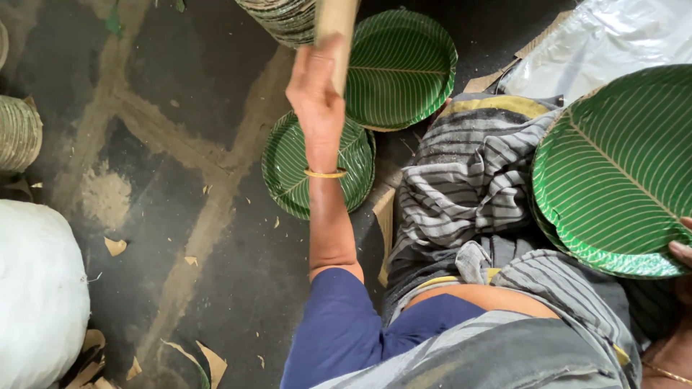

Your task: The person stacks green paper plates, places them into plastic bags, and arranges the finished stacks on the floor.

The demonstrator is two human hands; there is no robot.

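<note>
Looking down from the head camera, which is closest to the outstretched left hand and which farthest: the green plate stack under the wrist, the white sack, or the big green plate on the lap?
From the left hand:
1. Green plate stack, directly beneath the wrist.
2. Big green plate, on the lap at right.
3. White sack, lower left corner.

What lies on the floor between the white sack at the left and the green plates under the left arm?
In the head view, only dark floor with small brown paper scraps.
</note>
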